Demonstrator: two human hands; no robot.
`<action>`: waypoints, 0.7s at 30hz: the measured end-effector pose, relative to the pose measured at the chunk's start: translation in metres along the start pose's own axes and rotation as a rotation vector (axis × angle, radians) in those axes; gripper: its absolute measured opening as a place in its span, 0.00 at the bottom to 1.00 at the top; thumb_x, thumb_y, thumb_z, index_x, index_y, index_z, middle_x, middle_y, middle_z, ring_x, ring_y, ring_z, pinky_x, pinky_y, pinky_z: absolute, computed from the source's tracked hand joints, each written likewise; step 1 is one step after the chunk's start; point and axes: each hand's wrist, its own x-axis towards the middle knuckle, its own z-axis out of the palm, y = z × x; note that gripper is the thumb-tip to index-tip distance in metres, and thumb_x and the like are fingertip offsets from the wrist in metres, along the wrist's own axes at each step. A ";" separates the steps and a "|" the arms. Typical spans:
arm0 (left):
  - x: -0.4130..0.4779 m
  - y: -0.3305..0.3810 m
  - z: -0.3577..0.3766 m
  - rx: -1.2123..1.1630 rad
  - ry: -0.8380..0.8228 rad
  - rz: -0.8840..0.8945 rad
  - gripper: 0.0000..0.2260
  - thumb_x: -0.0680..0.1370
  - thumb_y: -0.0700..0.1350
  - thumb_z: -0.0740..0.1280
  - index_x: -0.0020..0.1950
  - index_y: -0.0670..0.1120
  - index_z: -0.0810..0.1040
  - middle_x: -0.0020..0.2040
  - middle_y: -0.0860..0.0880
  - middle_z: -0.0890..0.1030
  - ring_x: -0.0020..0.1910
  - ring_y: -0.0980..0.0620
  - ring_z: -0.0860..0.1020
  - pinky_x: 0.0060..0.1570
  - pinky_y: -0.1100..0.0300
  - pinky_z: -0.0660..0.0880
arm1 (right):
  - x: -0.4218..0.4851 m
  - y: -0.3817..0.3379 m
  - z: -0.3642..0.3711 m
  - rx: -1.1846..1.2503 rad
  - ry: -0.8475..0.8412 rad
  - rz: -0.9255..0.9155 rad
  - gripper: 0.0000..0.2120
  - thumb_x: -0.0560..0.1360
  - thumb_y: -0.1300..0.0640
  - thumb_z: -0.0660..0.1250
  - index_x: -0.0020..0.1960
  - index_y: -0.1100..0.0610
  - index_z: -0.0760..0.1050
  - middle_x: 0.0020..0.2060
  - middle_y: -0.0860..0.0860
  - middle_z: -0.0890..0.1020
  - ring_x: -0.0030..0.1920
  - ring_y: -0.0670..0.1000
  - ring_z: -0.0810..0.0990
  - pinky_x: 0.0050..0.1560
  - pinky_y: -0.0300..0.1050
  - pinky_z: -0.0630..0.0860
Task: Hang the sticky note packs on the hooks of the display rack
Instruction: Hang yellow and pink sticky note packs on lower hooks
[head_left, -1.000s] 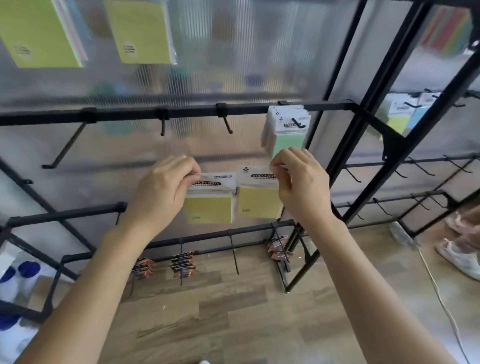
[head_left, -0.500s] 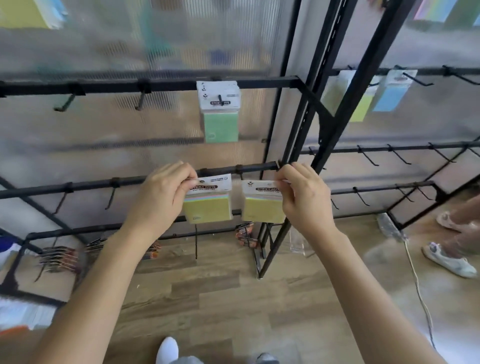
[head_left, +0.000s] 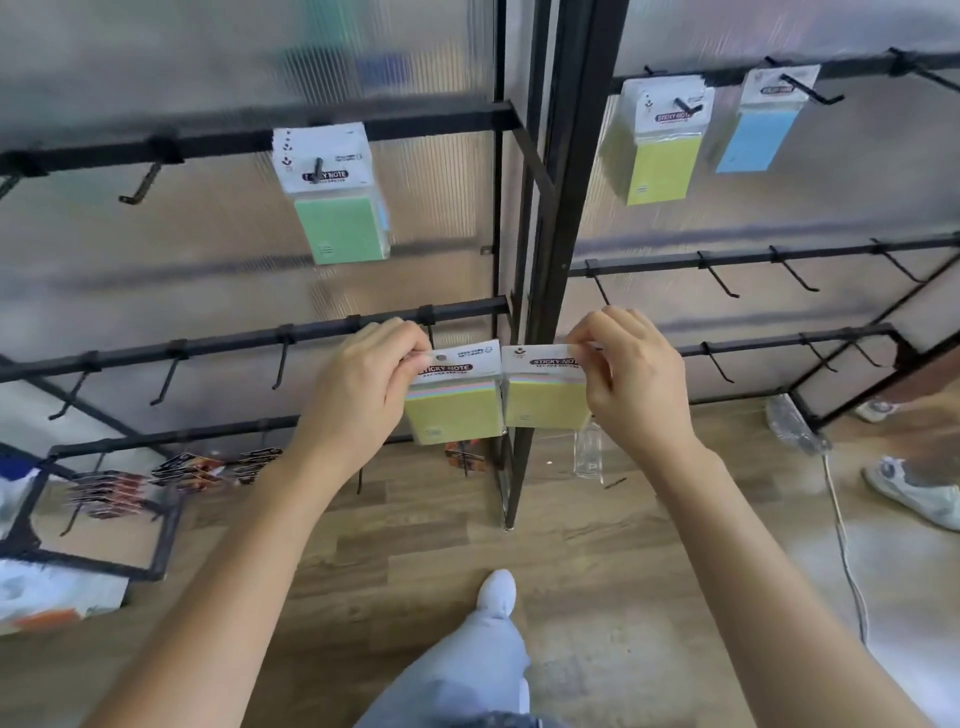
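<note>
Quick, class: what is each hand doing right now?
Left hand: pinches the left sticky note pack.
Right hand: pinches the right sticky note pack.

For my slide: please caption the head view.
Left hand pinches left pack, right hand right pack, facing rack.

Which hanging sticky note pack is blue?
The blue pack farthest right on the upper right rail. The yellow pack hangs just left of it, and the green pack hangs on the left panel.
</note>
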 end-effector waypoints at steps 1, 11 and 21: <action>0.005 0.002 0.004 0.004 -0.004 0.002 0.10 0.77 0.47 0.56 0.41 0.43 0.71 0.38 0.55 0.70 0.38 0.56 0.66 0.38 0.59 0.64 | 0.002 0.006 0.000 0.001 0.000 0.000 0.04 0.70 0.66 0.62 0.39 0.59 0.72 0.36 0.51 0.77 0.38 0.56 0.73 0.35 0.46 0.66; 0.059 0.008 0.041 0.047 0.011 0.025 0.11 0.77 0.45 0.57 0.41 0.41 0.73 0.36 0.52 0.71 0.37 0.59 0.64 0.35 0.65 0.59 | 0.044 0.070 -0.004 0.054 0.001 -0.075 0.04 0.71 0.65 0.63 0.38 0.60 0.72 0.35 0.49 0.74 0.38 0.53 0.69 0.34 0.47 0.66; 0.087 0.040 0.067 0.147 0.060 0.004 0.12 0.77 0.44 0.56 0.40 0.40 0.73 0.38 0.54 0.70 0.36 0.60 0.63 0.34 0.66 0.59 | 0.074 0.129 -0.015 0.097 -0.040 -0.151 0.04 0.71 0.65 0.63 0.38 0.59 0.72 0.35 0.51 0.75 0.38 0.51 0.68 0.33 0.41 0.59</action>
